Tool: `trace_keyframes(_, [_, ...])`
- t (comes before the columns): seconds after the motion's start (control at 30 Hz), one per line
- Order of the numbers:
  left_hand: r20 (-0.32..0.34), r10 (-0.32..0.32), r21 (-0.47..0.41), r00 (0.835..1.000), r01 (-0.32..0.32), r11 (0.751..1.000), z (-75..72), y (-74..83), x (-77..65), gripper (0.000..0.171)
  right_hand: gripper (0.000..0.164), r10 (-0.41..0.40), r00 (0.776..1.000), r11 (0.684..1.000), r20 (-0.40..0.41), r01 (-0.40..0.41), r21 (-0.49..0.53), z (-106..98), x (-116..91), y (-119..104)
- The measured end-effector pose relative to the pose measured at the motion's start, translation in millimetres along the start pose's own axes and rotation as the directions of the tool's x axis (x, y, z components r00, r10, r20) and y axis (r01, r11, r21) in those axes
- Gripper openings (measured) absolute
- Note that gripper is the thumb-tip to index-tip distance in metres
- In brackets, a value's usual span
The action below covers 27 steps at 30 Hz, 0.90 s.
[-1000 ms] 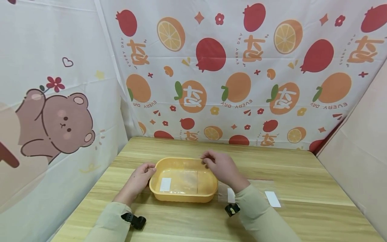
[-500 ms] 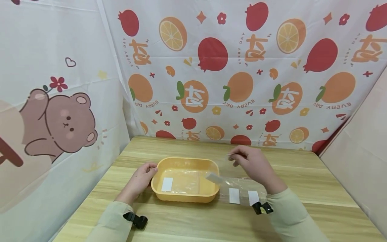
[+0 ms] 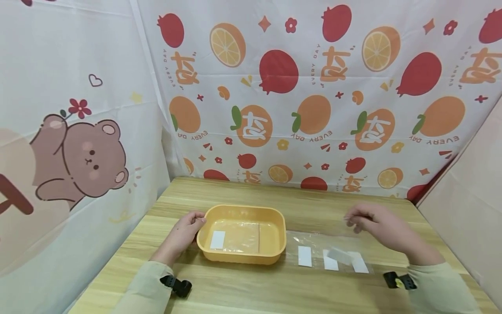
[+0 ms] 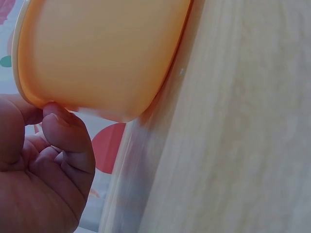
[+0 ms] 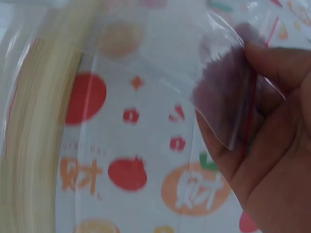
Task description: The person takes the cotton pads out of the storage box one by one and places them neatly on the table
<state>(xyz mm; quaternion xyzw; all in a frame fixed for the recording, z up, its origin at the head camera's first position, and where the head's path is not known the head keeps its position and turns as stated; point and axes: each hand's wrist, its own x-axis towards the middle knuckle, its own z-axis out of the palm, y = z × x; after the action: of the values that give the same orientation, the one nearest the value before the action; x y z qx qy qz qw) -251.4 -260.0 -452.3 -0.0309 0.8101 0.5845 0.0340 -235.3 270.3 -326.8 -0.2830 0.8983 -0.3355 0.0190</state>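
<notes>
My left hand (image 3: 182, 234) pinches the left rim of a yellow plastic basin (image 3: 241, 258); in the left wrist view its thumb and fingers meet at the rim (image 4: 36, 99). Flat inside the basin lies a clear zip bag (image 3: 240, 235) with a white label. To the right, over the table, my right hand (image 3: 386, 231) pinches another clear zip bag (image 5: 160, 48) near its red seal strip. The held bag hangs blurred in the head view, above several clear bags (image 3: 313, 240) laid in an overlapping row, their white labels (image 3: 304, 256) showing.
The wooden table (image 3: 251, 290) reaches back to a fruit-print cloth (image 3: 313, 87). A bear-print cloth (image 3: 90, 161) hangs on the left, and a pale cloth (image 3: 470, 209) on the right. The row of bags lies close beside the basin's right side.
My right hand has moved right from above the basin, carrying the zip bag over the row of bags. The left hand keeps its hold on the rim.
</notes>
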Motion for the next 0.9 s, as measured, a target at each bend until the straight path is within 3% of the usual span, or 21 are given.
trace_keyframes(0.17, [0.009, 0.004, -0.016, 1.0, -0.004, 1.0, -0.5, 1.0, 0.1, 0.039, 0.018, -0.002, 0.995, 1.0, 0.1, 0.004, -0.018, -22, -23, 17])
trace_keyframes(0.37, [0.014, -0.006, -0.021, 1.0, 0.006, 1.0, -1.8, 1.3, 0.6, 0.04, 0.024, -0.052, 0.968, 0.995, 0.244, 0.03, 0.091, -38, -41, 44])
trace_keyframes(0.5, [0.014, -0.002, -0.017, 1.0, 0.002, 1.0, -3.0, 1.3, 1.7, 0.04, 0.02, 0.037, 0.93, 0.979, 0.366, -0.107, 0.174, -41, -44, 64])
trace_keyframes(0.6, [0.008, 0.01, 0.005, 1.0, -0.01, 1.0, -3.7, 0.9, 2.2, 0.041, 0.016, 0.129, 0.898, 0.958, 0.421, -0.222, 0.18, -38, -44, 79])
trace_keyframes(0.73, [-0.001, 0.018, 0.027, 1.0, -0.018, 0.999, -3.6, 0.8, 1.7, 0.041, 0.015, 0.167, 0.892, 0.965, 0.42, -0.234, 0.115, -30, -42, 101])
trace_keyframes(0.9, [0.004, 0.017, 0.017, 1.0, -0.017, 1.0, -3.0, 0.4, 0.9, 0.04, 0.017, 0.248, 0.905, 0.969, 0.346, -0.235, -0.081, -14, -35, 123])
